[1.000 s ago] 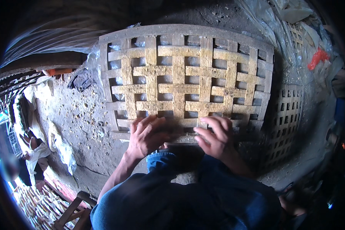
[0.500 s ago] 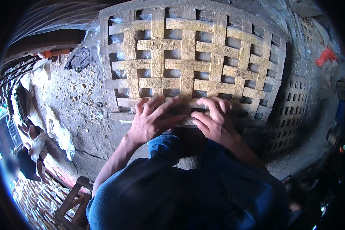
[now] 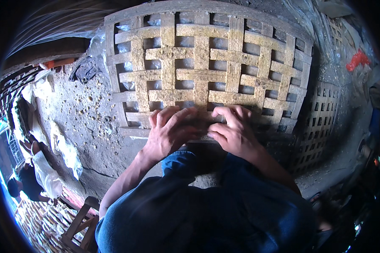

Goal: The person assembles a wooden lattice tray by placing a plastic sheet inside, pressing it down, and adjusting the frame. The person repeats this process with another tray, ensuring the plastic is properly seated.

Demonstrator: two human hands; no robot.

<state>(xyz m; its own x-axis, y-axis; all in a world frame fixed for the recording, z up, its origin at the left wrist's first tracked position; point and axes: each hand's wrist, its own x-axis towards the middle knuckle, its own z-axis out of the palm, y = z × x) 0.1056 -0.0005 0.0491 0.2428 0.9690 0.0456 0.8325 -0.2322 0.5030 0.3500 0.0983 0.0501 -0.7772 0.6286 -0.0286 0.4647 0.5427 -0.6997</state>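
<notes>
A large woven panel of flat bamboo strips (image 3: 202,42), crusted with yellowish residue, lies before me, with square gaps through which greyish plastic shows. My left hand (image 3: 166,133) is at its near edge, left of the middle, the fingers bent over the strips. Close beside it, my right hand (image 3: 236,130) curls around the same edge, its thumb low against the near border strip. Both hands seem to grip the panel; parts of the fingertips are hidden in shadow and behind the strips.
A second lattice panel (image 3: 318,124) rests at the right. Yellowish crumbs (image 3: 90,105) dot the floor at left, near a dark crumpled cloth (image 3: 85,69) and white plastic (image 3: 67,152). A wooden stool (image 3: 78,225) stands lower left; another person (image 3: 27,181) is beyond it. Red plastic (image 3: 358,61) lies far right.
The panel and my hands appear slightly farther left and lower in view. The other person at the left has shifted, with white plastic now hanging beside them. My hold looks the same.
</notes>
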